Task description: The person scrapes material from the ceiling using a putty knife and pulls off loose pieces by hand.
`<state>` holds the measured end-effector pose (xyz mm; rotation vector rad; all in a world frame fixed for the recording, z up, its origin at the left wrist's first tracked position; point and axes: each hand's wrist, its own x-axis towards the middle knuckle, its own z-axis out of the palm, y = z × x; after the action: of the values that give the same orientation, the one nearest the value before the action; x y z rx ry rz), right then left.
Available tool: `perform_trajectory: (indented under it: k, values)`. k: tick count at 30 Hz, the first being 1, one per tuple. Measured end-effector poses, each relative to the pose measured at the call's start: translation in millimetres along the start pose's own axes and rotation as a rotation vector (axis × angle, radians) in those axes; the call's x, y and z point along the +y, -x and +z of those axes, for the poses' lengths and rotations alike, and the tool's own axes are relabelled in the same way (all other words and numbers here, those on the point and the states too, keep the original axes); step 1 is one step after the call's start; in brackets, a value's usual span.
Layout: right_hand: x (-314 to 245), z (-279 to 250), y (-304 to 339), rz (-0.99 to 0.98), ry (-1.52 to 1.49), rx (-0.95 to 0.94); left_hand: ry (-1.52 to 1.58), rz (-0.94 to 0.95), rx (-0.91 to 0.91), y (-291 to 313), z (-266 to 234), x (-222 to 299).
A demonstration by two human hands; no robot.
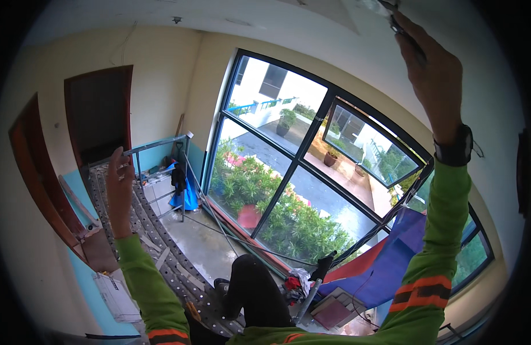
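Observation:
My right hand [436, 77] is raised high at the upper right, closed round the dark handle of what looks like a putty knife [399, 26]. Its pale blade end is at the ceiling [300, 37], beside a whitish patch, and is partly cut off by the picture's upper edge. Lower on the left, my left hand [120, 195] is held up with its fingers apart and slightly bent, nothing visible in it. Behind it runs the metal rail of a scaffold [156, 142]; I cannot tell whether the fingers touch it.
A perforated metal scaffold platform [188, 270] curves beneath me, with wood scraps on it. A large black-framed window [294, 161] has one pane tilted open. Cloths [298, 284] and a blue-and-red panel [386, 253] are at the lower right. A dark doorway [98, 115] stands at left.

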<state>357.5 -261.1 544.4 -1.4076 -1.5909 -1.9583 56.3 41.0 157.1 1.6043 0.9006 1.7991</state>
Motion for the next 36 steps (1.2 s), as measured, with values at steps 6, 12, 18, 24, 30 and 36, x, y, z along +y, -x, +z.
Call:
perform_trajectory:
  k: [6, 12, 18, 24, 30, 36]
  values:
    - [9, -3, -4, -0.133, 0.016, 0.072, -0.082, 0.008, -0.041, 0, 7, 5]
    - [6, -8, -5, -0.188, -0.097, 0.083, -0.135, 0.000, -0.054, 4, 10, 6]
    - [4, -1, -4, -0.258, 0.008, 0.132, -0.063, -0.029, -0.039, 4, 7, -3]
    - [-3, 6, -9, -0.166, 0.036, 0.077, -0.043, -0.045, -0.049, 5, 7, -3]
    - [-29, 18, -21, -0.224, -0.028, 0.072, -0.045, 0.012, -0.021, 4, 11, -10]
    - [-27, 16, -2, -0.167, 0.060, 0.081, -0.055, -0.028, -0.003, 2, -2, -2]
